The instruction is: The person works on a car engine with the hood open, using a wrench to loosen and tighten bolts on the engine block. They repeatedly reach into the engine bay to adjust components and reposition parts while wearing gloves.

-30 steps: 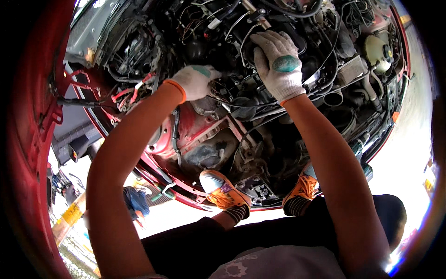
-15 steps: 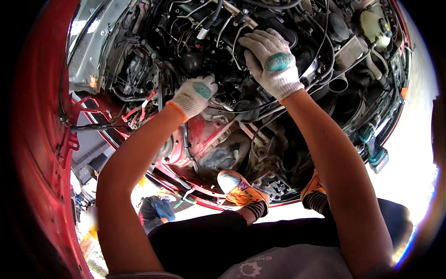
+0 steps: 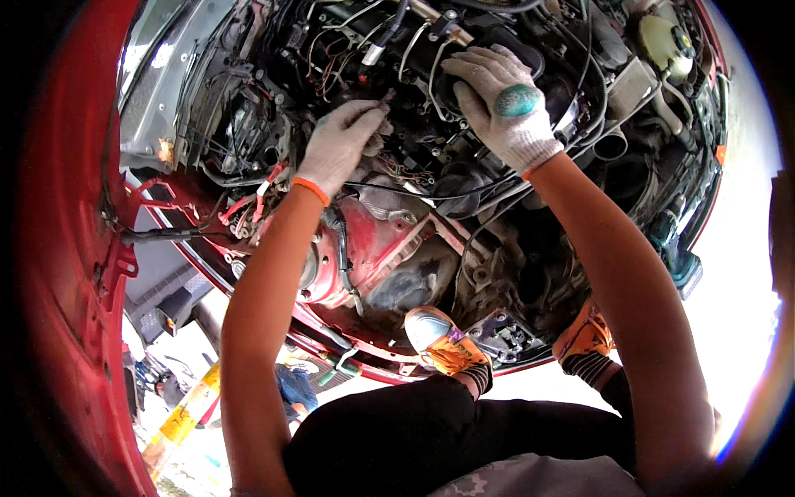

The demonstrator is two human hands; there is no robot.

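Both of my hands wear white knit gloves with green patches and orange cuffs, over an open engine bay (image 3: 397,199). My left hand (image 3: 341,147) is left of the middle, thumb and fingers closed together. A small dark tip (image 3: 387,97) shows at its fingertips; what it belongs to I cannot make out. My right hand (image 3: 507,106) lies with fingers stretched on a rounded black part (image 3: 517,56) beside a metal rail (image 3: 447,26). Between the hands are thin metal pipes (image 3: 407,54), a white-ended connector (image 3: 373,55) and loose wires (image 3: 327,62).
My orange shoes (image 3: 451,346) are inside the bay's front edge. A teal cordless tool (image 3: 684,269) rests at the right rim. A cream reservoir (image 3: 662,48) sits far right. The red body panel (image 3: 70,273) rises at left. Another person's blue-clothed leg (image 3: 296,388) shows below, near a yellow-and-white pole (image 3: 184,418).
My left hand has moved up and turned, its fingers now pointing away with the small dark tip showing. The view has shifted slightly; my right hand stays on the black part.
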